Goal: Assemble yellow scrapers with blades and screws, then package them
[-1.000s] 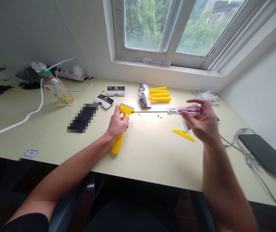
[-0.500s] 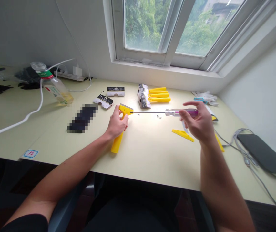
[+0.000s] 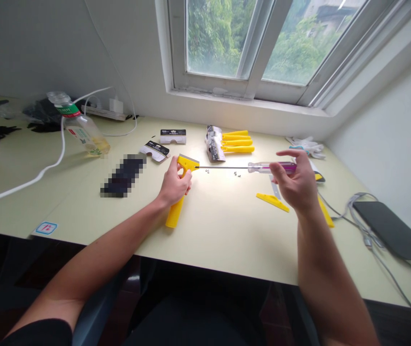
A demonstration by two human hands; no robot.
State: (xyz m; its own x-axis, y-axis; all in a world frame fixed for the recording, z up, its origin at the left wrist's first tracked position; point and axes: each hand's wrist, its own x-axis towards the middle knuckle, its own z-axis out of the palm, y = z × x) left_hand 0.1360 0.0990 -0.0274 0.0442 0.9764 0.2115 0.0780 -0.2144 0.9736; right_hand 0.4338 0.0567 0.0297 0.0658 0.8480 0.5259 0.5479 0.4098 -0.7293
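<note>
My left hand (image 3: 175, 185) is wrapped round a yellow scraper (image 3: 175, 214) with a metal blade along its head. In my right hand (image 3: 296, 181) is the clear and purple handle of a screwdriver (image 3: 223, 167), held between thumb and fingers. The long shaft lies level, and its tip meets the right side of the scraper's head. Small screws (image 3: 236, 174) lie on the table under the shaft. A flat yellow piece (image 3: 272, 202) and a thin metal blade (image 3: 275, 187) rest just left of my right hand.
Several yellow-handled scrapers (image 3: 237, 142) lie near the window. Two card packages (image 3: 172, 136) and a pixelated dark object (image 3: 123, 176) are further left, with a tilted bottle (image 3: 86, 134). White gloves (image 3: 308, 146), cables and a dark flat device (image 3: 394, 228) are at right.
The fingers and thumb of my right hand have shifted slightly on the screwdriver handle, and more of the thin blade beneath shows. My left hand and the scraper look nearly the same.
</note>
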